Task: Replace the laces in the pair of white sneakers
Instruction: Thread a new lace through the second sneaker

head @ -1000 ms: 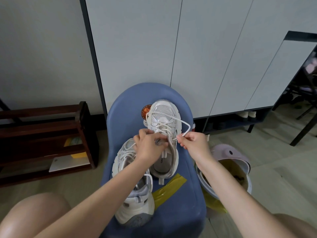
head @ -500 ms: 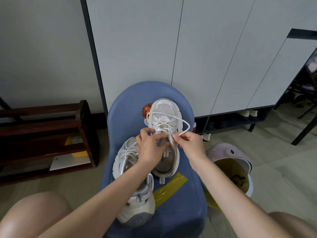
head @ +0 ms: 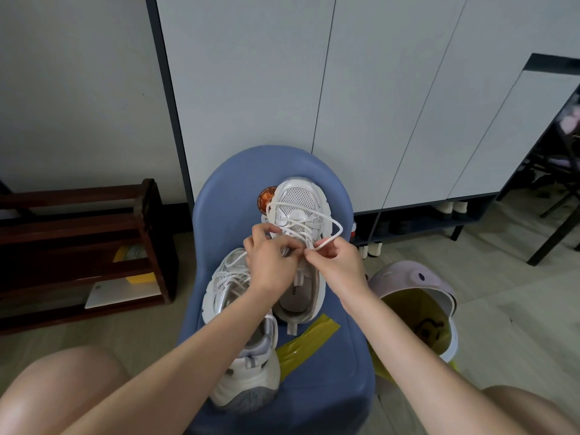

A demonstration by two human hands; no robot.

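Your left hand (head: 271, 262) and right hand (head: 337, 263) both pinch the white lace (head: 332, 222) looping over the mesh-toed white sneaker (head: 296, 208).

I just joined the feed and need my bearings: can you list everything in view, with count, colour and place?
Mesh sneakers: 2, white; far one and near one on the chair seat.
Flat shoelace: 1 being threaded, white, looping off the far sneaker's right side.
Moulded plastic chair: 1, blue, centre.
Tape strip: 1, yellow, on the seat.
Round sticker: 1, orange, on the chair back.
Wooden shoe rack: 1, dark brown, left.
Lidded bin: 1, pink, yellow liner, right of the chair.
Cabinet doors: grey-white, behind.
Left hand: over the far sneaker's tongue, pinching lace.
Right hand: pinching the lace loop.
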